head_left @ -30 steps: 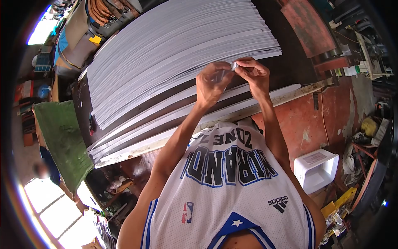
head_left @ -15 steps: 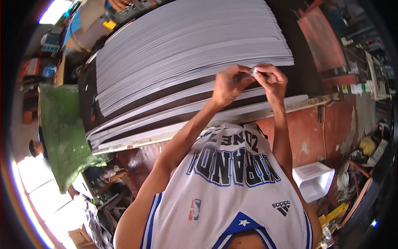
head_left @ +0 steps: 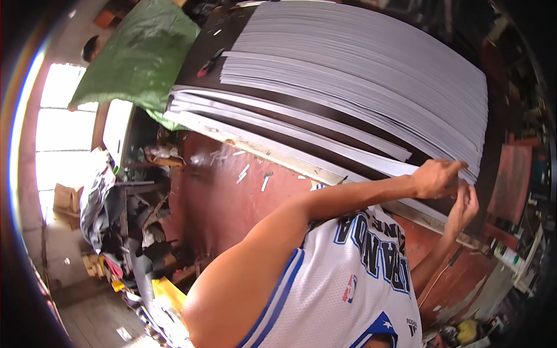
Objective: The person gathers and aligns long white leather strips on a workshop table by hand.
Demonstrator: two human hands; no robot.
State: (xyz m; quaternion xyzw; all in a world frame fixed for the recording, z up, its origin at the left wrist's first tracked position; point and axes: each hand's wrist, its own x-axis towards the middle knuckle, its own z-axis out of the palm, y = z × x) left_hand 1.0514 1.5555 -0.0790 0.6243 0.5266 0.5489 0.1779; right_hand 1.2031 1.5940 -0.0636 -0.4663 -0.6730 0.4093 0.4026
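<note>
My left hand (head_left: pixel 434 178) is at the near right corner of the table, its fingers bent together and close to my right hand. Just below it, my right hand (head_left: pixel 463 207) has its fingers drawn together too. Whatever lies between the fingertips is too small and hidden to name. Beyond both hands a wide stack of long white strips (head_left: pixel 360 69) covers much of the dark tabletop. Several loose white strips (head_left: pixel 290 119) lie along the near side, their right ends running close to my left hand.
The table's pale front edge (head_left: pixel 261 152) runs just before my body. A green sheet (head_left: pixel 139 58) hangs at the far left, with part of a person behind it. Small white scraps (head_left: pixel 242 174) show against the red surface below. Clutter and a cardboard box (head_left: pixel 68 198) stand left.
My view has swung left, so table and hands sit further right. The small pale thing earlier seen between my fingertips no longer shows. My hands stay close together.
</note>
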